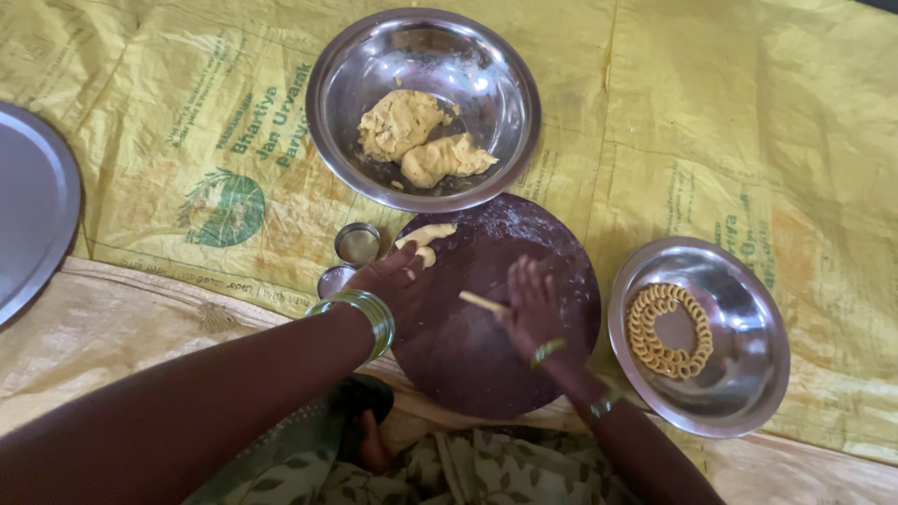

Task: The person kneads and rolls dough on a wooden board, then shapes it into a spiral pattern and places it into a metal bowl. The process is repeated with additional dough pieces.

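Green bangles stacked on the left wrist, lower centre of the frame. A slimmer green bangle on the right wrist, a ring on a finger of the right hand. Bare forearms, and green leaf-printed cloth along the bottom edge.

Steel bowls: two — one large bowl with dough, one smaller bowl with a coiled snack.
Dough lumps in the large bowl: two.
Coiled spiral snack: one.
Round dark wooden board: one.
Dough pieces on the board: one small lump, one thin rolled strand.
Small steel cups: two.
Large flat steel plate: one, partly in view.
Yellow printed sacks as ground cover: number unclear.
Hands: two — left hand, right hand.
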